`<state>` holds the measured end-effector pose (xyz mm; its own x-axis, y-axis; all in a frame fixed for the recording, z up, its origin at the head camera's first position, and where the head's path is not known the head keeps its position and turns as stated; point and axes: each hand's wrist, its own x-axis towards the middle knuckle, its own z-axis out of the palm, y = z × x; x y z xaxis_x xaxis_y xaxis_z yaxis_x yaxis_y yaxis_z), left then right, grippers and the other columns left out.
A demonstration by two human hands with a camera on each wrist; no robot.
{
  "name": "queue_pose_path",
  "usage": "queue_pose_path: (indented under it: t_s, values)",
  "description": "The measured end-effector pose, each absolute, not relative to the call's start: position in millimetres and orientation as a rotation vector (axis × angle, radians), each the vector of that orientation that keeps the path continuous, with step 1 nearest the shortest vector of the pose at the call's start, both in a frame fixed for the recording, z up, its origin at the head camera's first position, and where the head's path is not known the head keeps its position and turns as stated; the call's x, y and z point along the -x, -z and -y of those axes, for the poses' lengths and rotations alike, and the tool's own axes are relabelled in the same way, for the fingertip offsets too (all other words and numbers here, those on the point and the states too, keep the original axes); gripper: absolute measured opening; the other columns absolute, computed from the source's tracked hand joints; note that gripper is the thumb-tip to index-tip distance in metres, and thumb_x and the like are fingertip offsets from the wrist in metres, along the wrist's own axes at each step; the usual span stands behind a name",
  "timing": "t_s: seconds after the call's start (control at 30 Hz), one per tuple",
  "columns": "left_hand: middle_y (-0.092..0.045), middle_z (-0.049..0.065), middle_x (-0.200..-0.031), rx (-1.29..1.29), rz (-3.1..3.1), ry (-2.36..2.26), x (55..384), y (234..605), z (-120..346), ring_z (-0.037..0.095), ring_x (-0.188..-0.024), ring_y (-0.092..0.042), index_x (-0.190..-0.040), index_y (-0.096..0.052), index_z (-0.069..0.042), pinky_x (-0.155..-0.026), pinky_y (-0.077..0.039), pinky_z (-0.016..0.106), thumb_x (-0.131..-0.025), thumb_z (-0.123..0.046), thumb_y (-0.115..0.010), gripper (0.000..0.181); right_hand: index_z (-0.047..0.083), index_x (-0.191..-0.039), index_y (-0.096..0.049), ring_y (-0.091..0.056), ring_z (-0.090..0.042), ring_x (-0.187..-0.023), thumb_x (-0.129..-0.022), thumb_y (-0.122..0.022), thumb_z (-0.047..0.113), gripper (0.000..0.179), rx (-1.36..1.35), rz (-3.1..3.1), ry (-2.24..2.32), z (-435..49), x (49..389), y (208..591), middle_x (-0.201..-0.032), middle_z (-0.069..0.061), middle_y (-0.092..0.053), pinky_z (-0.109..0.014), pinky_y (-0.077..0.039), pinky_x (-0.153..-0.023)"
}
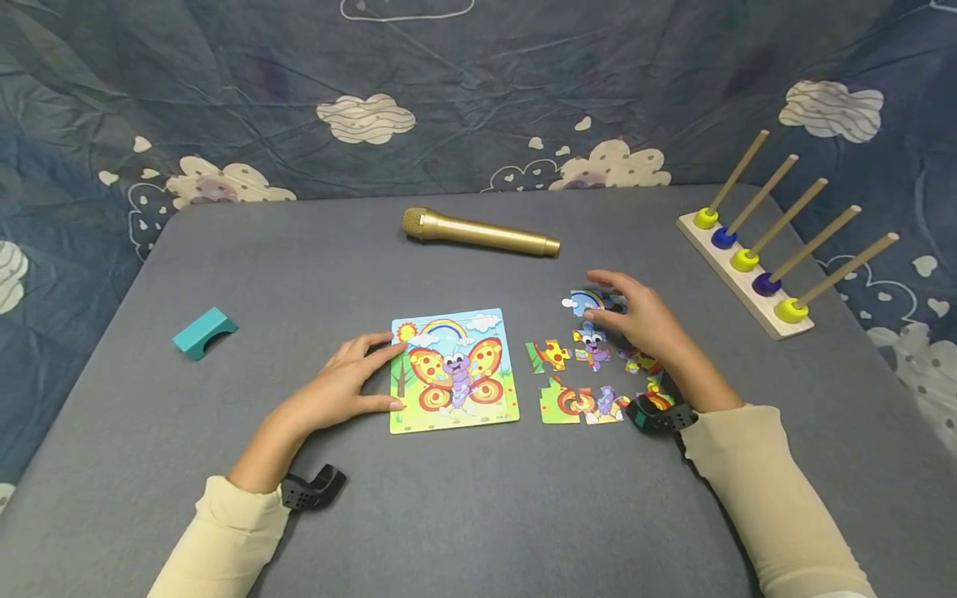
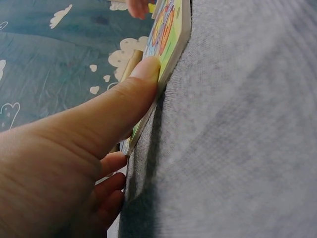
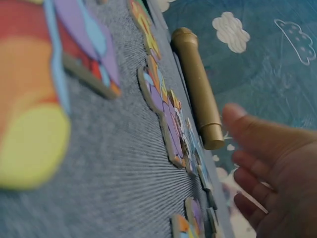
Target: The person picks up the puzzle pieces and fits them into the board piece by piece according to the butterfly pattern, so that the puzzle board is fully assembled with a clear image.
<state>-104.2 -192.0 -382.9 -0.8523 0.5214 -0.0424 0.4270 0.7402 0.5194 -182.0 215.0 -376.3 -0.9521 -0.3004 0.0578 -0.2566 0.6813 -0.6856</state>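
Note:
A square picture board (image 1: 456,371) printed with a smiling butterfly and rainbow lies flat on the table. My left hand (image 1: 340,384) rests at its left side, thumb and fingers spread along the edge. From the left wrist view, the thumb (image 2: 114,106) lies on the board's border. Several loose jigsaw pieces (image 1: 555,355) lie to the board's right. Over the upper ones is my right hand (image 1: 643,320), its thumb by the rainbow piece (image 1: 577,302). The right wrist view shows that hand's thumb and fingers apart, with nothing between them; the palm hides part of the pieces.
A gold toy microphone (image 1: 486,234) lies behind the board. At the far right stands a wooden peg rack (image 1: 740,274) with yellow and blue beads. To the left lies a teal arch block (image 1: 205,332). A patterned cloth (image 1: 449,75) hangs behind the grey table.

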Motion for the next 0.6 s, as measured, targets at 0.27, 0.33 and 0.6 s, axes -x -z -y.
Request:
queue_pose_path:
  t_s: [0.27, 0.33, 0.6]
  values:
    - [-0.027, 0.012, -0.14, -0.741, -2.749, -0.76, 104.3, 384.2, 192.4, 0.03, -0.124, -0.025, -0.139, -0.036, -0.014, -0.097, -0.023, 0.051, -0.075, -0.045, -0.069, 0.078, 0.006, -0.129, -0.046, -0.037, -0.037, -0.119, -0.084, -0.065, 0.018, 0.05, 0.43, -2.825, 1.016, -222.8, 188.6, 388.8, -0.13, -0.018, -0.044, -0.052, -0.027, -0.095]
    - [-0.027, 0.011, -0.14, -0.738, -2.746, -0.764, 104.5, 383.9, 192.2, 0.03, -0.124, -0.025, -0.139, -0.036, -0.014, -0.097, -0.024, 0.051, -0.075, -0.045, -0.068, 0.078, 0.006, -0.127, -0.048, -0.036, -0.037, -0.119, -0.084, -0.064, 0.017, 0.047, 0.444, -2.844, 0.981, -223.6, 189.3, 388.8, -0.129, -0.019, -0.044, -0.053, -0.027, -0.095]
    - [-0.027, 0.011, -0.14, -0.733, -2.74, -0.797, 104.8, 384.7, 192.0, 0.03, -0.123, -0.025, -0.138, -0.037, -0.014, -0.097, -0.023, 0.051, -0.074, -0.044, -0.07, 0.078, 0.003, -0.12, -0.055, -0.042, -0.036, -0.114, -0.084, -0.064, 0.017, 0.039, 0.534, -2.928, 0.949, -222.1, 187.4, 386.4, -0.124, -0.018, -0.049, -0.052, -0.032, -0.092]
